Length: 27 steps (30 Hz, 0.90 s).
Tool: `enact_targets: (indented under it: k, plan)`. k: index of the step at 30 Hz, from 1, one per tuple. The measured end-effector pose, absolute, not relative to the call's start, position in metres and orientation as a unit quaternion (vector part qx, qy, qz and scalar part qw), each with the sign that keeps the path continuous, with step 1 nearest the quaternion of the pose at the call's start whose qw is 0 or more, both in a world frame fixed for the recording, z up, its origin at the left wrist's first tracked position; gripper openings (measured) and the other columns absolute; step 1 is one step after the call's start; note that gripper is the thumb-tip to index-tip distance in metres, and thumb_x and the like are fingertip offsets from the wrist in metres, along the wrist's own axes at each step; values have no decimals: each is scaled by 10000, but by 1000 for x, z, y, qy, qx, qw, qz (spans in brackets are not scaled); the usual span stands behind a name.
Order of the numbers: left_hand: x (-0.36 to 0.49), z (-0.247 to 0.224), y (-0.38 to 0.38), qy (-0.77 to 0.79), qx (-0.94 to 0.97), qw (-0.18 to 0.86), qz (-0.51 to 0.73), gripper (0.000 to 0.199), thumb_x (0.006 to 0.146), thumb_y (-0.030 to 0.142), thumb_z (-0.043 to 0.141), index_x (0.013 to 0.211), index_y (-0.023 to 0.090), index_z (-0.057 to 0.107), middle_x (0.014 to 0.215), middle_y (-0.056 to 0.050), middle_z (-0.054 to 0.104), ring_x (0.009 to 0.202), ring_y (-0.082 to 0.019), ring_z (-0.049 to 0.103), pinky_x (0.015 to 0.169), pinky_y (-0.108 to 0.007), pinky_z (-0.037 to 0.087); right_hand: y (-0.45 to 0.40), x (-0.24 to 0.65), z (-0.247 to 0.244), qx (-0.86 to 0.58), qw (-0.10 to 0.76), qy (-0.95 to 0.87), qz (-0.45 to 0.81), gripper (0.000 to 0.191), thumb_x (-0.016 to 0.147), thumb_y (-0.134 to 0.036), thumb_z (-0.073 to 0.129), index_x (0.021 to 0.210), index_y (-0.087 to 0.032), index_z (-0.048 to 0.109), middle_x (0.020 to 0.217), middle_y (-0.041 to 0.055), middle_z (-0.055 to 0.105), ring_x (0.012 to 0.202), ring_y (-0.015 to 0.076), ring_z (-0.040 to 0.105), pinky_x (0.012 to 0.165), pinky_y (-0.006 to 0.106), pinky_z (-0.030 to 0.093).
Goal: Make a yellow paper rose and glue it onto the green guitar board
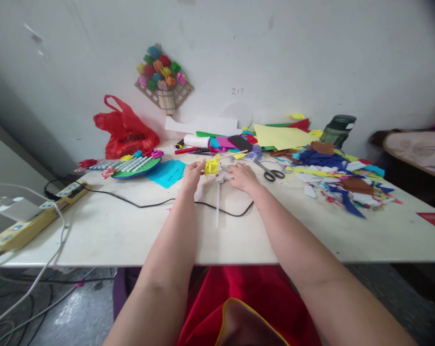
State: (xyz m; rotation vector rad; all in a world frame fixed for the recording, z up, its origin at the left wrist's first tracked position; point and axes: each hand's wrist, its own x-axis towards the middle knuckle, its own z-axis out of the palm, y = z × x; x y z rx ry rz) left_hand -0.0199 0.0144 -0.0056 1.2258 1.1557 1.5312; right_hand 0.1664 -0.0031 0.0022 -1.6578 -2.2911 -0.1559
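Observation:
My left hand (193,175) pinches a bright yellow crepe-paper flower (212,166) at the middle of the table. Right beside it, my right hand (243,177) is closed around the handle side of a white glue gun (223,178), its fingers partly covering it. A translucent glue stick (217,206) sticks out of the gun toward me. The gun's front end is close to the flower; whether they touch I cannot tell. A thin wooden stick (234,154) lies just behind the flower.
Black-handled scissors (270,174) and a heap of paper scraps (342,178) lie to the right. At left are a blue paper sheet (166,173), a green round craft piece (136,168), a red bag (126,129) and a power strip (41,216). A black cable (141,206) crosses the table.

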Motion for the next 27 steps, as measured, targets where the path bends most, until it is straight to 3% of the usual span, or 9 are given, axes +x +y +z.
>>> enact_targets:
  k: [11,20,27]
  plan:
    - [-20,-8,14,473,517,377,605,383,659,518,668,766,150,683,722,-34,647,738,-145,570,650,-230,431,1,151,-11,-630,139,-762,-51,445,763,-268,548,1200,-189,570,1152,176,524,1026,308,554,829,388,436]
    - [-25,-16,23,477,548,339,598,370,713,512,614,787,156,681,685,-13,622,677,-123,537,666,-221,408,-2,162,-3,-646,136,-747,-81,359,773,-306,562,1082,-149,653,1082,191,606,1029,304,573,856,391,433]
    - [-26,-17,24,495,560,292,597,320,724,490,602,681,178,660,652,0,595,706,-141,543,654,-217,395,5,199,6,-667,152,-728,-52,216,773,-341,546,863,-248,720,909,100,711,820,253,649,658,325,460]
